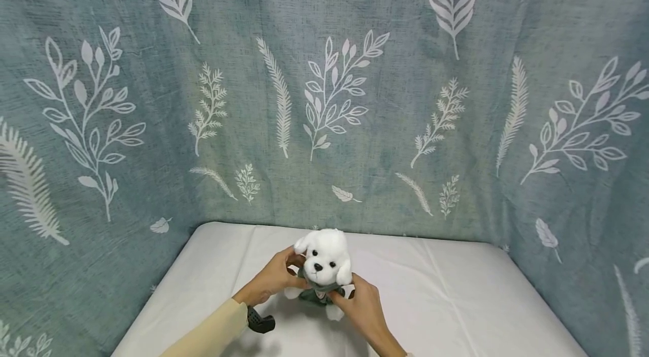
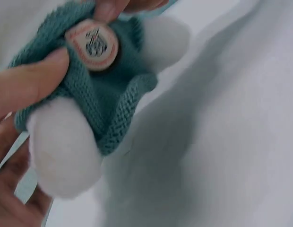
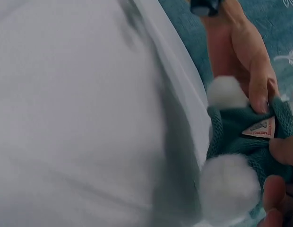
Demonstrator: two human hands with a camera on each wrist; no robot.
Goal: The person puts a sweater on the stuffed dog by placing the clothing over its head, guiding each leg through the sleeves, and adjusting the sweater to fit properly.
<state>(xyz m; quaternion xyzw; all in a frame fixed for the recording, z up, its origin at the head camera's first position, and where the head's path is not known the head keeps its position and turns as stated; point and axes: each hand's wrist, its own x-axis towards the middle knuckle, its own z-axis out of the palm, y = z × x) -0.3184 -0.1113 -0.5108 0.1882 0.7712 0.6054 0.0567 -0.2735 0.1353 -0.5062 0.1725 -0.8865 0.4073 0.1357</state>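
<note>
Both hands hold a white plush dog (image 1: pixel 327 250) upright over the white-covered table, its face toward the head camera. It wears a green knitted sweater (image 2: pixel 120 90) with a round printed patch (image 2: pixel 97 45) on the chest. My left hand (image 1: pixel 278 277) grips the dog's side at the neck, thumb (image 2: pixel 47 71) pressed on the knit beside the patch. On the other side my right hand (image 1: pixel 362 302) pinches the sweater near the collar, its thumb (image 3: pixel 284 150) by the patch. The white paws (image 3: pixel 229 187) stick out below the sweater. The dog's back is hidden.
The white sheet (image 1: pixel 431 289) covers the table, with shallow creases. Blue-green curtains (image 1: pixel 355 177) with white leaf prints hang behind it and at both sides. A black device (image 1: pixel 261 321) sits at my left wrist, beside the cream sleeve (image 1: pixel 218 326).
</note>
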